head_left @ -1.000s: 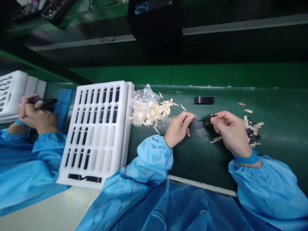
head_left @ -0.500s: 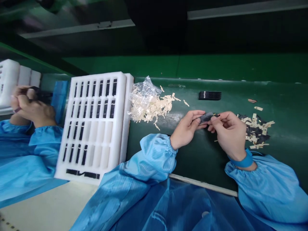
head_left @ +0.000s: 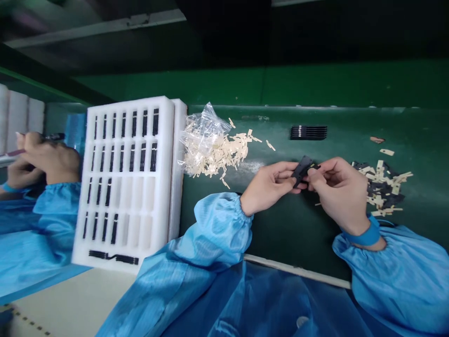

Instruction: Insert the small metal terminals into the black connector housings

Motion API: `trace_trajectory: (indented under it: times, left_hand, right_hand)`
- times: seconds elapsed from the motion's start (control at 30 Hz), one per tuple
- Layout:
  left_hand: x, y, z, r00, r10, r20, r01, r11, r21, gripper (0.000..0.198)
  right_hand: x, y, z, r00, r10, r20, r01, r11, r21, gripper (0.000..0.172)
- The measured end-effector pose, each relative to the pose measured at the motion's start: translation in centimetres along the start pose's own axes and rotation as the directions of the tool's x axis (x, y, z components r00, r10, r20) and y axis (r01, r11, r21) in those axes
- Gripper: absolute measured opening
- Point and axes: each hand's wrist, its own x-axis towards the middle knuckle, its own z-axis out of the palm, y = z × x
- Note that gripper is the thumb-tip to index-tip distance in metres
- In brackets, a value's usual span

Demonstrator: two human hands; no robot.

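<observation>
Between the fingertips of my left hand (head_left: 271,184) is a flat dark rectangular part (head_left: 302,168), held tilted above the green bench. The fingers of my right hand (head_left: 342,194) are pinched at the right end of that part, on a small dark piece (head_left: 315,167) with a light spot. Whether this piece is joined to the part cannot be made out. Behind my hands a row of thin black parts (head_left: 308,133) lies side by side. To the right of my right hand is a pile of cream tabs and black scraps (head_left: 386,187).
A white foam tray (head_left: 163,187) with black parts in many slots stands at the left on another tray. Beside it are a heap of cream tabs (head_left: 217,157) and a clear plastic bag (head_left: 206,124). A co-worker's hands (head_left: 49,159) are at the far left.
The flat dark part has turned from nearly level to steeply tilted in my left hand. My right hand stays pinched at its end. The whole view has shifted slightly.
</observation>
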Motion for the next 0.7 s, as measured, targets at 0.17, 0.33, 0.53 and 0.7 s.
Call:
trace_trajectory:
  times: [0.17, 0.33, 0.53, 0.7]
  left_hand:
    - [-0.06, 0.13, 0.01, 1.0, 0.001, -0.007, -0.001, 1.0, -0.004, 0.04]
    - [-0.01, 0.15, -0.22, 1.0, 0.022, 0.013, -0.022, 1.0, 0.011, 0.041]
    - [0.05, -0.06, -0.14, 0.999, 0.041, 0.015, -0.041, 0.999, -0.002, 0.041]
    - [-0.01, -0.18, -0.02, 0.998, 0.056, 0.003, -0.056, 0.998, 0.031, 0.041]
  right_hand:
    - [0.09, 0.11, -0.27, 1.0, -0.023, 0.012, 0.023, 0.999, -0.023, 0.015]
    - [0.03, 0.22, -0.48, 0.998, -0.055, 0.042, 0.057, 0.997, -0.055, 0.013]
    - [-0.05, 0.25, -0.44, 0.998, -0.05, 0.035, 0.052, 0.997, -0.055, 0.015]
    - [0.01, 0.24, -0.32, 0.999, -0.041, 0.02, 0.042, 0.998, -0.046, 0.015]
